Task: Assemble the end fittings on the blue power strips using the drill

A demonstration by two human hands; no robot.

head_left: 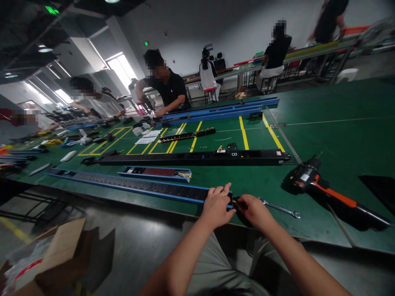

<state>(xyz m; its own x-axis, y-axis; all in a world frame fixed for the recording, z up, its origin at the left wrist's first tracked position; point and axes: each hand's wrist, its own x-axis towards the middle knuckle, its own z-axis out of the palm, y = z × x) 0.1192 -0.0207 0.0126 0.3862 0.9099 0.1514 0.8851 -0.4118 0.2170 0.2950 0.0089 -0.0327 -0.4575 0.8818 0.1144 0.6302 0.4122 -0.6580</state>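
A long blue-edged power strip (132, 184) with rows of dark sockets lies along the near side of the green table. My left hand (216, 207) grips its right end, fingers over the top and thumb at the near side. Just off that end, my right hand (254, 209) is closed in a pinch. A tiny brass-coloured glint shows at its fingertips, too small to name. A wrench (282, 208) lies just right of my right hand. Farther right rests a black and orange power screwdriver (327, 193).
Behind the strip lie a short blue-edged piece (154, 172) and a long black bar (185, 158). Blue rails (222, 109) lie at the far edge, where a co-worker (168, 84) stands. An open cardboard box (58, 250) is on the floor at lower left.
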